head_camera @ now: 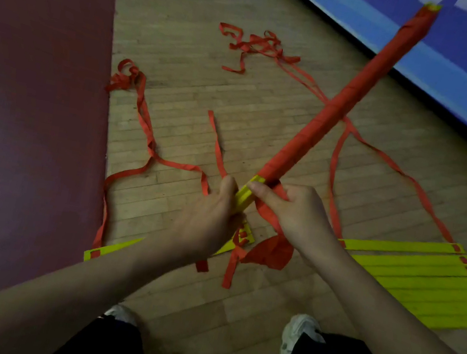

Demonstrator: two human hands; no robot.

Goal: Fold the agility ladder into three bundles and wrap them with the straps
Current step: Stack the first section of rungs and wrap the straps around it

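A long bundle of yellow ladder rungs (246, 195), wound almost end to end in red strap (349, 94), slants up from my hands toward the upper right. My left hand (206, 219) grips the bare yellow near end. My right hand (297, 213) pinches the red strap against the bundle just beyond it. A loose flap of strap (272, 252) hangs below my right wrist. A stack of yellow rungs (425, 282) lies flat on the floor at the right. Another yellow rung (107, 249) pokes out under my left forearm.
Loose red straps (258, 44) lie tangled on the wooden floor ahead, and one strap (143, 117) trails along the dark red mat (25, 109) on the left. A blue mat (464, 61) borders the upper right. My white shoes (299, 335) stand below.
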